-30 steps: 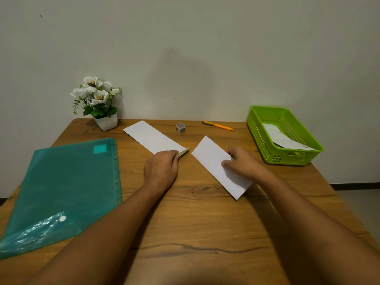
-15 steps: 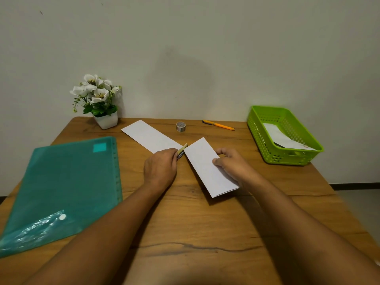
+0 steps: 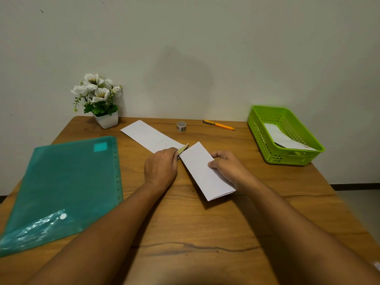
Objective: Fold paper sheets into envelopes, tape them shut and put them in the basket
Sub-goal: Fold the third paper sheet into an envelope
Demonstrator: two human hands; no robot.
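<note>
left hand (image 3: 161, 168) fisted on small tool (image 3: 183, 150) | right hand (image 3: 228, 167) pinching folded paper (image 3: 205, 171) — table (image 3: 205, 233) centre | basket (image 3: 285, 157) right edge — 1 envelope (image 3: 285, 138) inside

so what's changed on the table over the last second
The right hand has slid the folded paper left and turned it, so its far corner now nearly meets the small tool in the left hand. Both grips are unchanged. The long paper, tape roll, pen, folder and basket stayed put.
</note>
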